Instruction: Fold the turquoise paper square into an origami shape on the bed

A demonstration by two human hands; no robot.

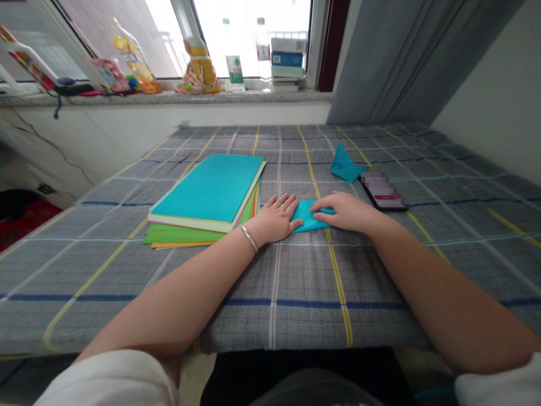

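A folded piece of blue paper (pixel 305 214) lies flat on the checked cloth, between and under my two hands. My left hand (pixel 276 219), with a silver bangle at the wrist, presses flat on the paper's left end, its fingers stretched out. On the right part of the paper rests my right hand (pixel 342 211), palm down, fingers slightly bent and apart. Both hands hide the paper's ends. Beyond my right hand stands a folded blue paper shape (pixel 344 164) with a pointed top.
Left of my hands is a stack of coloured paper (pixel 207 189), blue on top. A phone (pixel 384 192) lies behind my right wrist. Bottles, boxes (pixel 288 58) and a white-green tube (pixel 235 73) line the windowsill (pixel 253 97). A grey curtain (pixel 393 62) hangs at the right.
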